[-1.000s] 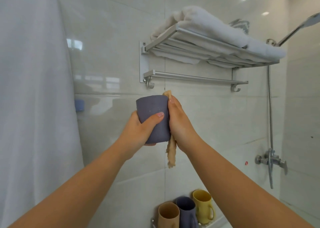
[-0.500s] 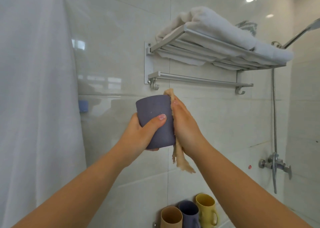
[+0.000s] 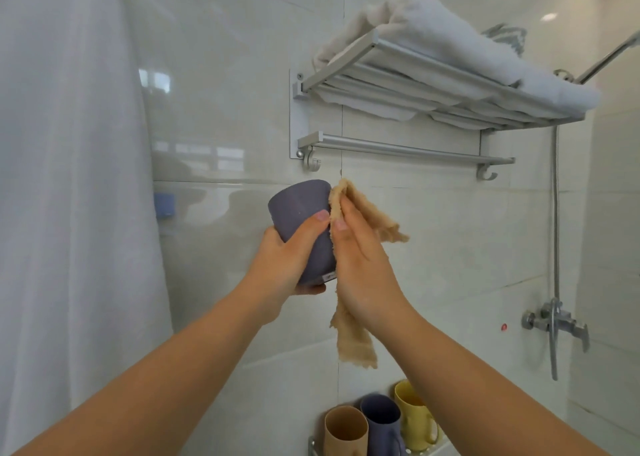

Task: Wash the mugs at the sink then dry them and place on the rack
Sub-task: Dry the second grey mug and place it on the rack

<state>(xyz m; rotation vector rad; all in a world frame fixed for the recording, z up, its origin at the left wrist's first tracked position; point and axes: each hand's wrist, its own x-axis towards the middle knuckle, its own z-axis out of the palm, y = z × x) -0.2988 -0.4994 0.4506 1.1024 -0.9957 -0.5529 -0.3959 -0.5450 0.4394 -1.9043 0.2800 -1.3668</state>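
At the far left hangs a white shower curtain point(image 3: 69, 178), with a small blue fitting point(image 3: 164, 205) on the tiled wall just past its edge. Next comes the left hand point(image 3: 287, 258), its fingers and thumb curled round the body of a purple mug point(image 3: 304, 227), which is held up in the air in front of the wall, tipped so that its base points up and to the left; that grip likely steadies the mug while leaving its right side bare for wiping. Pressed against that side is a tan cloth point(image 3: 349, 331), kept there by the right hand point(image 3: 363, 268), whose fingers lie nearly straight and flat on the cloth rather than closed round it, a hold that spreads the fabric over the mug's wall. One end of the cloth sticks up past the fingertips and the other hangs loose below the wrist. This looks like the drying step, with this mug not yet placed. Low down, a tan mug point(image 3: 344, 429), a second purple mug point(image 3: 381, 421) and a yellow mug point(image 3: 415, 417) stand side by side on a rack point(image 3: 312, 446) at the frame's bottom edge, presumably where this one belongs. Above, a wall-mounted towel shelf point(image 3: 433, 85) carries folded white towels point(image 3: 450, 36), and at the far right are a shower hose point(image 3: 555, 213) and a tap valve point(image 3: 554, 320).
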